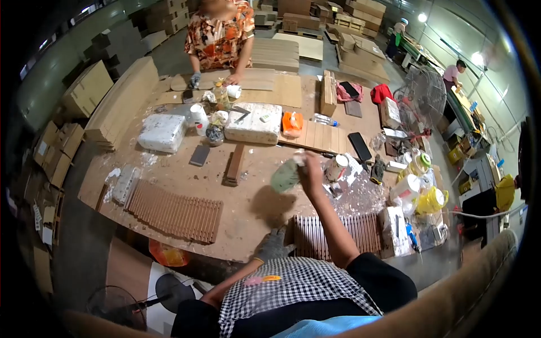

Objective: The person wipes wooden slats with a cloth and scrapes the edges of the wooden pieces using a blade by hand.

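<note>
While the right hand grips a pale green bottle near its top, above the desk, the bottle's long axis slants down and leftward from the fist. Gloved left hand: beside the left end of a row of wooden strips; grip cannot be told. Containers: bottle, fill level indistinct; white tub, right of the right hand, contents unclear.

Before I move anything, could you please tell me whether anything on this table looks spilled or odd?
Yes: white splatter marks the tabletop beside the white container, to the right of the right hand. It breaks up the brown surface like spilled material; whether it's wet, I cannot tell.
</note>
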Demonstrator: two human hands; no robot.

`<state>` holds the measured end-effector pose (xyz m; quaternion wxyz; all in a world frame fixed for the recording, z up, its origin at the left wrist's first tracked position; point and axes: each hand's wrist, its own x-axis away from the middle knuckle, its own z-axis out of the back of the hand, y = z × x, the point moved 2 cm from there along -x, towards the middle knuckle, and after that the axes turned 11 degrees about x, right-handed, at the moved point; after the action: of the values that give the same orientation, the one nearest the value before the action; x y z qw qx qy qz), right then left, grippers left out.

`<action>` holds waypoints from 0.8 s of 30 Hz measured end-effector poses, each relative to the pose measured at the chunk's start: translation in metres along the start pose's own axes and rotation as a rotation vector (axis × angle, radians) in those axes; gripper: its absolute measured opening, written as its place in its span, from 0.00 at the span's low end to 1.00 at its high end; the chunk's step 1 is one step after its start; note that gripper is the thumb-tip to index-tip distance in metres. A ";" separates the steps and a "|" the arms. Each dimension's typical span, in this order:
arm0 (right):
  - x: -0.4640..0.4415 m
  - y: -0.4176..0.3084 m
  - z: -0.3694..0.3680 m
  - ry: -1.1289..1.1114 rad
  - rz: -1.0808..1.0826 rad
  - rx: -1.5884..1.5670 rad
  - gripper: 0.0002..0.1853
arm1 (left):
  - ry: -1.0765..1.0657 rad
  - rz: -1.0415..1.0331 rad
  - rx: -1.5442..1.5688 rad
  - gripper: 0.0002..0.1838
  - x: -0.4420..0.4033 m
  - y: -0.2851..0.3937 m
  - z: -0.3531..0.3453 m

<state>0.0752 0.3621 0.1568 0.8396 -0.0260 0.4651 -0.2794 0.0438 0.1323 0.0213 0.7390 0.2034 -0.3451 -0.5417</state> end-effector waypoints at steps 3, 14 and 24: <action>0.011 -0.019 -0.025 -0.283 0.172 -0.010 0.19 | 0.021 -0.029 -0.030 0.47 0.014 0.010 -0.001; 0.026 0.066 0.020 0.051 -0.590 -0.192 0.18 | -0.052 0.118 0.319 0.42 -0.002 -0.004 -0.008; 0.080 0.075 0.099 0.127 -1.164 -1.262 0.22 | -0.004 0.073 1.138 0.24 0.028 -0.034 0.030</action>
<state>0.2206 0.3644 0.1286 0.3635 -0.7064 0.4923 -0.3556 0.0039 0.0972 0.0265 0.5306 0.5565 -0.5906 -0.2450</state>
